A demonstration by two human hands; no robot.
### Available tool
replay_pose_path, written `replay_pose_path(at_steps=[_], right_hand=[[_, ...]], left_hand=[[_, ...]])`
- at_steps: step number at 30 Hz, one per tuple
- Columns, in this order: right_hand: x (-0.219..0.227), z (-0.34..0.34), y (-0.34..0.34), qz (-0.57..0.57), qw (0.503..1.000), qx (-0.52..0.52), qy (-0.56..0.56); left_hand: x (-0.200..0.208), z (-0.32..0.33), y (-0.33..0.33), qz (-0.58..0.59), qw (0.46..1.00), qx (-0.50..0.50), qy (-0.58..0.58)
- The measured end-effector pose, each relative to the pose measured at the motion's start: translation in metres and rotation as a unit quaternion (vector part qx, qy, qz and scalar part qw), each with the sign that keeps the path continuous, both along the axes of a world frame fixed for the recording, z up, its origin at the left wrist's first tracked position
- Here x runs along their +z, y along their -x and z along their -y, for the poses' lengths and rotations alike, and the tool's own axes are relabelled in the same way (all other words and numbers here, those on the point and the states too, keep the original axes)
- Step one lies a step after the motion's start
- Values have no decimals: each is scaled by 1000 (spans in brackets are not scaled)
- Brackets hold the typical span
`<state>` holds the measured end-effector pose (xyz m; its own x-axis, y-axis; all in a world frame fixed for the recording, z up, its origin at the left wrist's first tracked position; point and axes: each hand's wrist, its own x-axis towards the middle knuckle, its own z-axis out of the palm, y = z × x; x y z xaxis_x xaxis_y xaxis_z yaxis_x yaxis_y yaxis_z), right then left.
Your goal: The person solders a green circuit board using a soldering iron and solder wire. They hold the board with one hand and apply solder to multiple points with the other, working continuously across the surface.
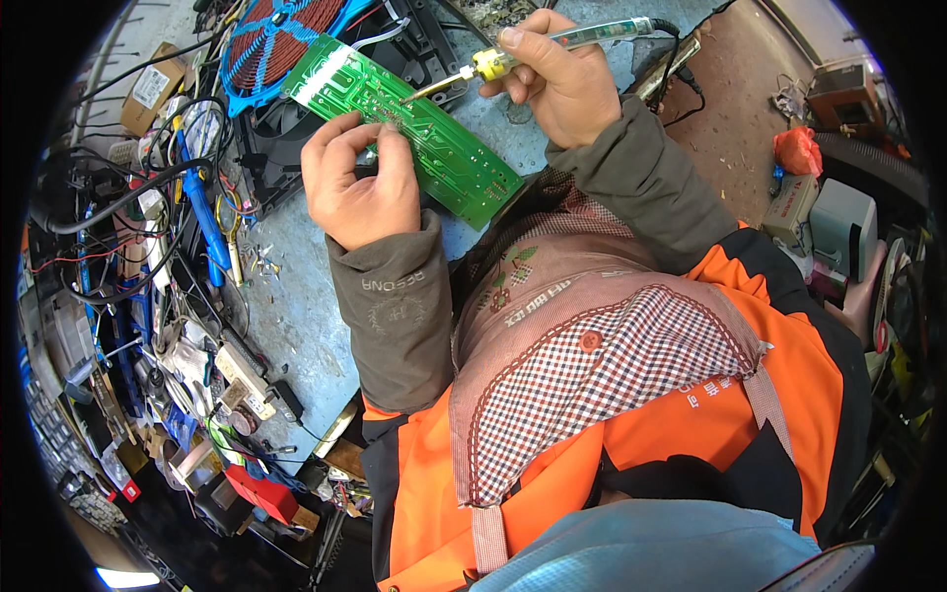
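Note:
A long green circuit board (454,170) lies slantwise, its soldered side up, over the edge of a black frame that holds a copper-coloured coil with blue ribs (280,30). My right hand (567,84) is closed round a soldering iron (602,33) with a clear handle and a yellow collar. The iron's tip meets the board near its middle, or hovers just above it. Beside that tip, my left hand (363,183) is closed at the board's near edge, fingertips drawn together over the board. What they pinch is too small or hidden to make out.
Tangled cables, a blue tool (202,207) and a power strip (244,377) crowd the bench's left side. A cardboard box (153,89) stands at the far left. The iron's black cord (676,59) runs off right. A red box (261,493) lies lower left.

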<state>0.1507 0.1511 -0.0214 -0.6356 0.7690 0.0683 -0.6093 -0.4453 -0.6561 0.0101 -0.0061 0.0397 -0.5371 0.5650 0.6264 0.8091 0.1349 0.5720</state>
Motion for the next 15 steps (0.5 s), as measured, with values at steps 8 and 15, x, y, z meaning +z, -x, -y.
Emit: replay_pose_path(at_steps=[8, 15], right_hand=[[-4, -2, 2, -34, 999, -17, 27], [-4, -2, 2, -32, 999, -28, 22]], left_hand=[[0, 3, 5, 177, 975, 38, -127], [-3, 12, 14, 251, 958, 13, -137]])
